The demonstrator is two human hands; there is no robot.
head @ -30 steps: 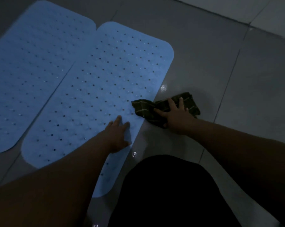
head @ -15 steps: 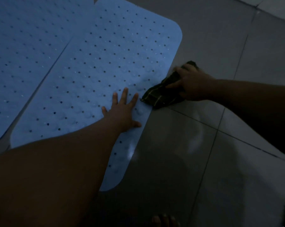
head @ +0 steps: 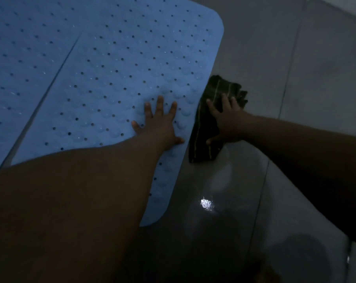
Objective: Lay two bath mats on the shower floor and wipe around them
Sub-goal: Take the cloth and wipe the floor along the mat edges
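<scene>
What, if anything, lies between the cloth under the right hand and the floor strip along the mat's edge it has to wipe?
Nothing visible. The dark cloth lies on the tiled floor against the near mat, under the right hand. The left hand rests on the mat, not on the strip.

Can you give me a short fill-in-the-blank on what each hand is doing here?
1. The left hand presses flat on the ____ bath mat.
2. The right hand rests on a dark striped ____.
3. That item lies on the floor tiles, along the mat's ____ edge.

Missing words: blue; cloth; right
</scene>
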